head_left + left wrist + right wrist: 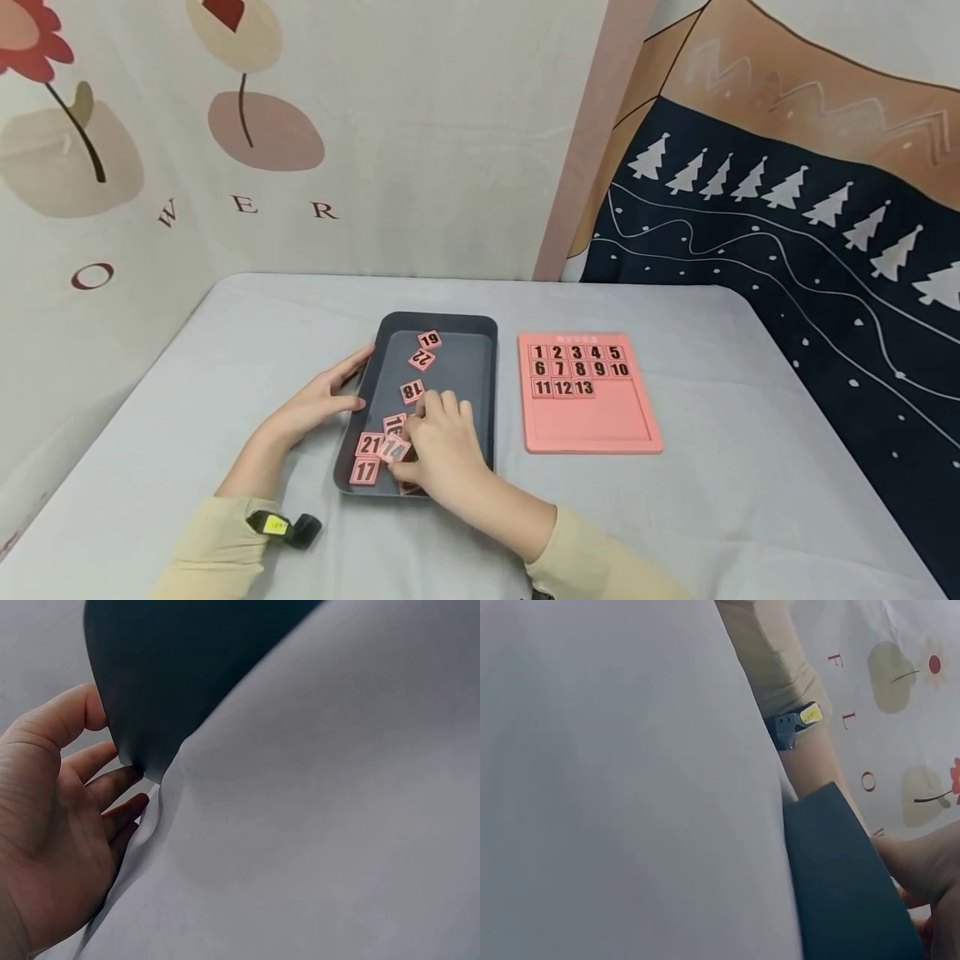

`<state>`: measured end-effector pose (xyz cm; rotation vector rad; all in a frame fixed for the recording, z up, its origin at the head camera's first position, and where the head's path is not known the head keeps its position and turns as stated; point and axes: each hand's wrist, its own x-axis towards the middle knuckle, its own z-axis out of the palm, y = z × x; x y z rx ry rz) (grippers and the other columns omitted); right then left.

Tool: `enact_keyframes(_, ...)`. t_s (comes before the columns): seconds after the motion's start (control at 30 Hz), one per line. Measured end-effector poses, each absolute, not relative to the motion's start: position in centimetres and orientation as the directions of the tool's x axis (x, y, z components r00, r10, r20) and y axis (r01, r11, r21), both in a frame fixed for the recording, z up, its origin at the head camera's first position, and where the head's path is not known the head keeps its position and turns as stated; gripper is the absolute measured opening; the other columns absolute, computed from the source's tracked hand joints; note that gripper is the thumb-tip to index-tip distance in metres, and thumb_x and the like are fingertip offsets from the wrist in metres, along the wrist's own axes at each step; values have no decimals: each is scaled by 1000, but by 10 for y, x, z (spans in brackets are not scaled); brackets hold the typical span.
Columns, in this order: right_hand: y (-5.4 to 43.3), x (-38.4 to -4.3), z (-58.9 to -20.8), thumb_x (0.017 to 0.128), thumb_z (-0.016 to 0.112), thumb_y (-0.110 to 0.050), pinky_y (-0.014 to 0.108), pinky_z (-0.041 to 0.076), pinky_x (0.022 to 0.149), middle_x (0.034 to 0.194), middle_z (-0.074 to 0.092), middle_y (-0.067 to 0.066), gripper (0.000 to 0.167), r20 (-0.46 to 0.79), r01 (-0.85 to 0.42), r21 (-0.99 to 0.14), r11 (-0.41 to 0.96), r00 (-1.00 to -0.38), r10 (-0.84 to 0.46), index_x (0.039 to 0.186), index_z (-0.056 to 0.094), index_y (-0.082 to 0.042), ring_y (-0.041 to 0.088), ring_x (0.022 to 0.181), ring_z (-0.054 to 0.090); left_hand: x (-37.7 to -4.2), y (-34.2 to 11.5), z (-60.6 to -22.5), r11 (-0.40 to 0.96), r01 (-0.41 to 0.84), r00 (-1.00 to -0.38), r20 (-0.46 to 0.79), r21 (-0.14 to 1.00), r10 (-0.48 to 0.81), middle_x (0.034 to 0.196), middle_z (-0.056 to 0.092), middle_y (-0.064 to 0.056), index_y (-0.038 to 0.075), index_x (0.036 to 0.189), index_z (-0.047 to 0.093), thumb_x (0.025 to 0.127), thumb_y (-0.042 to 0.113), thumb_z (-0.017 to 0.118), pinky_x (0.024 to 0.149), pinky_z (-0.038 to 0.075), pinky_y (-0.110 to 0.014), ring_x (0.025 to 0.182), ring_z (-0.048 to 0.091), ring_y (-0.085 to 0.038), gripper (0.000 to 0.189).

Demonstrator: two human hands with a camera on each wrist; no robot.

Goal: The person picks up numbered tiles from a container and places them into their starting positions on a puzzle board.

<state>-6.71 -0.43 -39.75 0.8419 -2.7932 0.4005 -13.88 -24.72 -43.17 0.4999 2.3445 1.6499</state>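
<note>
A dark grey tray (465,358) lies on the table with loose pink number tiles in it. Over its near end, my right hand (450,446) pinches the number 14 tile (393,449) between thumb and fingers. Tiles 21 (370,444), 17 (364,472) and a partly covered 16 (393,425) are beside it. Farther up the tray are tiles 18 (412,392), 22 (422,359) and 19 (429,339). My left hand (318,400) rests against the tray's left side; in the left wrist view its fingers (112,786) touch the tray wall (150,697).
To the right of the tray lies a pink number board (592,425), its tiles 1 to 13 set in rows from the top left. A white cloth (712,375) covers the table. Printed curtains (450,167) hang behind and at the sides.
</note>
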Motion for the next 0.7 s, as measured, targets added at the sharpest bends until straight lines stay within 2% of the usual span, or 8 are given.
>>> enact_keyframes(0.5,56,-76,-381,72,81,-41,33,30,77,104,45,-1,26,371,-686,-229,690,-717,-590,85,72,-21,18,93,36,-140,-246,-431,319,139,-916,-1,938,401,157,17,-15,11,154,22,83,6,65,108,6,-62,142,8,-37,83)
enact_keyframes(0.7,84,-81,-379,72,80,-40,35,31,79,105,45,0,24,390,-698,-224,680,-704,-594,86,73,-22,19,96,37,-140,-247,-431,318,140,-916,1,938,401,157,17,-16,9,153,21,83,5,66,108,6,-62,142,8,-38,83)
